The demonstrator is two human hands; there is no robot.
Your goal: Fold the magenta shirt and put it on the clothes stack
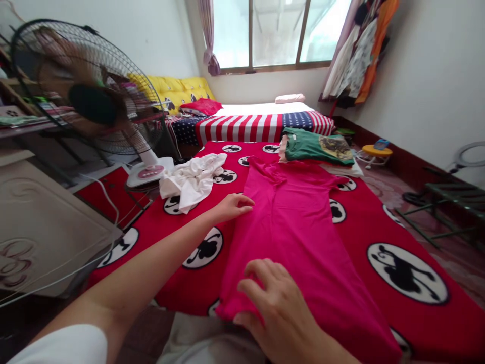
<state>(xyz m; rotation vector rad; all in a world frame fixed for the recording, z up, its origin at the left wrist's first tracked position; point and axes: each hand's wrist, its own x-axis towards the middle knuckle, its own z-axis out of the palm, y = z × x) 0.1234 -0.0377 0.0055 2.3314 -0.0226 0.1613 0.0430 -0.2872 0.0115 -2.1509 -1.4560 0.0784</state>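
A magenta garment (291, 237) lies spread flat and lengthwise on a red bedspread (417, 323) printed with black-and-white round motifs. My left hand (231, 208) rests with its fingertips on the garment's left edge, holding nothing. My right hand (275, 308) sits on the near part of the cloth, fingers apart and slightly curled, with no fold visibly gripped. A crumpled white cloth (191, 181) lies to the left of the garment, and a folded green garment with a printed picture (316, 146) lies beyond it.
A standing electric fan (91, 101) with a white base is at the left, beside a cream cabinet (41, 232). Past the bedspread is a bed with a striped flag-pattern cover (242, 129), under a window. A green folding rack (450, 202) stands on the right.
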